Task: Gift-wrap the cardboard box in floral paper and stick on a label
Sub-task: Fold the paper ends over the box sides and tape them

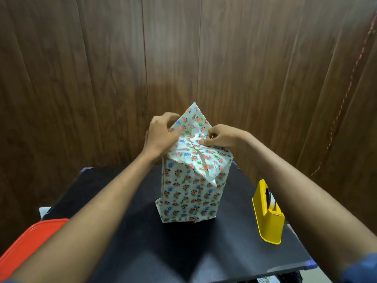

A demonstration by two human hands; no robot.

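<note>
The box (189, 193) stands upright in the middle of the black table (126, 231), its sides covered in white floral paper. At its top the paper is partly folded, and a pointed flap (193, 117) sticks up at the back. My left hand (161, 135) is at the top left edge, its fingers on the paper there and blurred. My right hand (220, 137) pinches a fold of paper at the top centre, thumb and fingers curled on it. No label is in view.
A yellow tape dispenser (268, 213) stands on the table to the right of the box. A red plastic lid or container (26, 244) lies at the table's left front corner. A dark wood-panelled wall rises close behind the table.
</note>
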